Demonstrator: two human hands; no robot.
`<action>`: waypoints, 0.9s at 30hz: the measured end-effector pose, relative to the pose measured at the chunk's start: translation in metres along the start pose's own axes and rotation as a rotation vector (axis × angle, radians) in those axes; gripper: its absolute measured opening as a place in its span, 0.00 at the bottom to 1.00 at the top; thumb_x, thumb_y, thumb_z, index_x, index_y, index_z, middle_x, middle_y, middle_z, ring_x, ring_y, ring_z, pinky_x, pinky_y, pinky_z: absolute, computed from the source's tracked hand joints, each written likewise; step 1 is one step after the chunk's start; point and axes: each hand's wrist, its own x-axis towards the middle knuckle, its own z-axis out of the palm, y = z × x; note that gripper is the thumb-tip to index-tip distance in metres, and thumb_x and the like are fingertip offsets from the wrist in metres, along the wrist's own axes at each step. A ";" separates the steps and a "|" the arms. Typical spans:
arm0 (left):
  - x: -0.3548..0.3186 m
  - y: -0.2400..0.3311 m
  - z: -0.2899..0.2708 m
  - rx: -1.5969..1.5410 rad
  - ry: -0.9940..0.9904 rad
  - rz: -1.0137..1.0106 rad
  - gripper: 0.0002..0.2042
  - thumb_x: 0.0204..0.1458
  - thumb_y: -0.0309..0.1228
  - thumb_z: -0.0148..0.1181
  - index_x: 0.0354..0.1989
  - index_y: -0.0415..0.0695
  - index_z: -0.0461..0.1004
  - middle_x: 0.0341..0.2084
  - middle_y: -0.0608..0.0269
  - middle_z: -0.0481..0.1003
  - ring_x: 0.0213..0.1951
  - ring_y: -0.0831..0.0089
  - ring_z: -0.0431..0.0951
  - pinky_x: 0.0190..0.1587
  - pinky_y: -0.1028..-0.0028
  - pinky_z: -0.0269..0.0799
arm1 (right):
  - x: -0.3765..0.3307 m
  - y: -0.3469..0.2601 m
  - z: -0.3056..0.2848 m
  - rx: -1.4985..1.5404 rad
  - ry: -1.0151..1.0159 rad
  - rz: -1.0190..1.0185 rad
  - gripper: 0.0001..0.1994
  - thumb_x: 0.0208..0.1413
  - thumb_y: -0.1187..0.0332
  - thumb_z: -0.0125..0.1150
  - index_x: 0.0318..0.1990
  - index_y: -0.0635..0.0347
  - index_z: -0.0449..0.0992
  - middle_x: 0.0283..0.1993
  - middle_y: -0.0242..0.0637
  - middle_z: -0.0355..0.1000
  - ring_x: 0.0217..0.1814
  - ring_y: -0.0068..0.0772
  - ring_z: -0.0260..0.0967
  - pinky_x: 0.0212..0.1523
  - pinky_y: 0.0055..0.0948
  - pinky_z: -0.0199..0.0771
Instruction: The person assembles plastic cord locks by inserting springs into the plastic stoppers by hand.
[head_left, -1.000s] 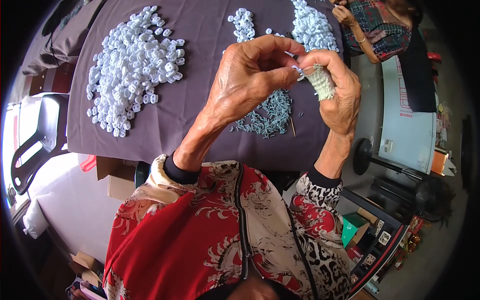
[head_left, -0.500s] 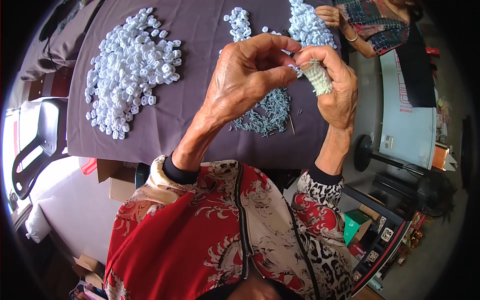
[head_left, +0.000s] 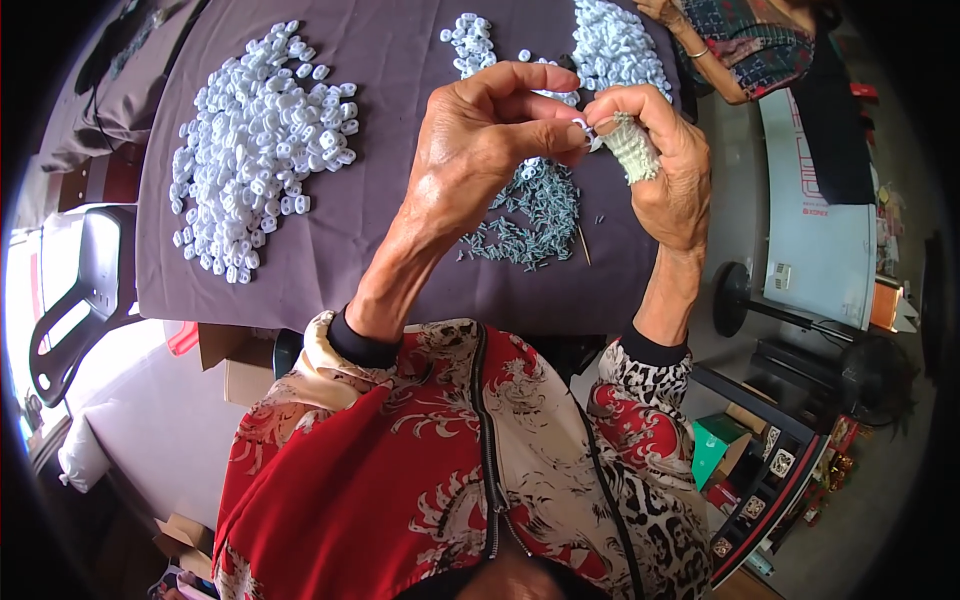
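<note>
My left hand (head_left: 480, 125) is raised over the table, its thumb and fingers pinched at a small white plastic piece (head_left: 594, 141). Facing it, my right hand (head_left: 675, 165) is closed with its fingertips against the same spot; whatever lies between them is too small to make out. A pale green knitted finger cover (head_left: 632, 150) wraps one digit of the right hand. Below the hands lies a heap of tiny grey-green pins (head_left: 530, 230), with a few white pieces at its upper edge. A thin wooden stick (head_left: 584, 245) rests beside that heap.
A large pile of white plastic pieces (head_left: 265, 140) covers the table's left part. A smaller group (head_left: 468, 45) and a dense pale blue-white pile (head_left: 620, 50) lie at the far side. A co-worker's arm (head_left: 705, 60) reaches in at the far right. The dark tablecloth (head_left: 400, 270) shows folds.
My hands stay together, with the left one shifted slightly left and the white piece showing a little more. The co-worker's hand has drawn up, away from the far pile.
</note>
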 end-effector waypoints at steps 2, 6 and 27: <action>0.000 0.001 0.001 0.007 0.031 -0.009 0.16 0.39 0.19 0.60 0.39 0.32 0.70 0.24 0.58 0.75 0.26 0.72 0.77 0.33 0.77 0.73 | 0.000 0.002 0.002 -0.005 0.015 -0.002 0.11 0.39 0.85 0.43 0.31 0.66 0.68 0.30 0.35 0.70 0.34 0.23 0.67 0.38 0.20 0.65; 0.000 0.000 0.003 -0.041 0.042 -0.030 0.15 0.40 0.19 0.60 0.39 0.31 0.69 0.24 0.57 0.75 0.25 0.71 0.77 0.33 0.77 0.73 | -0.003 0.006 0.011 -0.039 0.126 -0.051 0.11 0.38 0.85 0.48 0.31 0.61 0.68 0.28 0.35 0.71 0.30 0.31 0.71 0.31 0.24 0.68; 0.010 -0.011 -0.018 -0.104 0.022 0.054 0.11 0.43 0.22 0.59 0.37 0.34 0.71 0.26 0.59 0.75 0.28 0.72 0.76 0.36 0.74 0.72 | -0.011 0.024 0.013 0.325 0.141 0.173 0.08 0.50 0.78 0.48 0.37 0.62 0.72 0.28 0.33 0.72 0.31 0.19 0.69 0.35 0.18 0.67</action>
